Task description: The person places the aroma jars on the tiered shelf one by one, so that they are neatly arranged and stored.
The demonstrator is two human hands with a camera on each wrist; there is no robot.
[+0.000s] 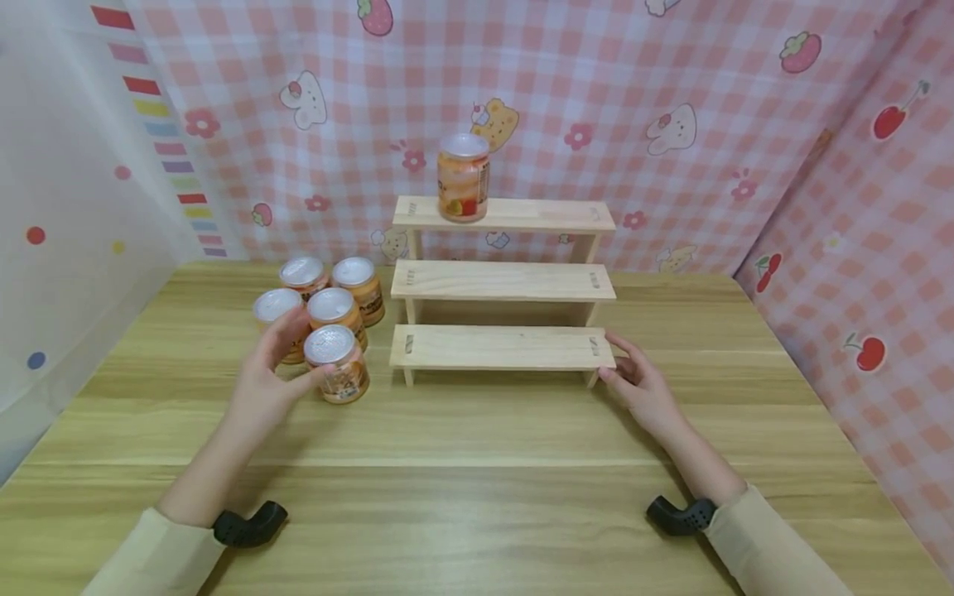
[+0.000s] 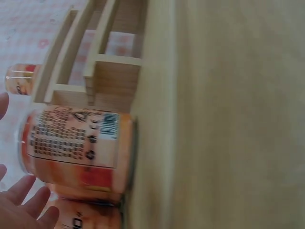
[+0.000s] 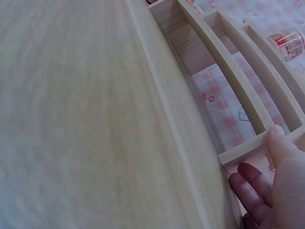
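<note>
Several orange-labelled cans with silvery lids stand bunched on the table left of a three-tier wooden display shelf. Around the left side of the front can my left hand spreads its thumb and fingers. The left wrist view shows a gap between those fingers and the near can. My right hand holds the right end of the lowest tier; its thumb lies on the front corner, and its other fingers bend beside the side panel. One can stands upright on the top tier, left of the middle.
Behind the shelf hangs a pink checked cloth with cartoon prints, and a similar cloth covers the right side. A white dotted sheet bounds the left. The wooden table extends in front of the shelf.
</note>
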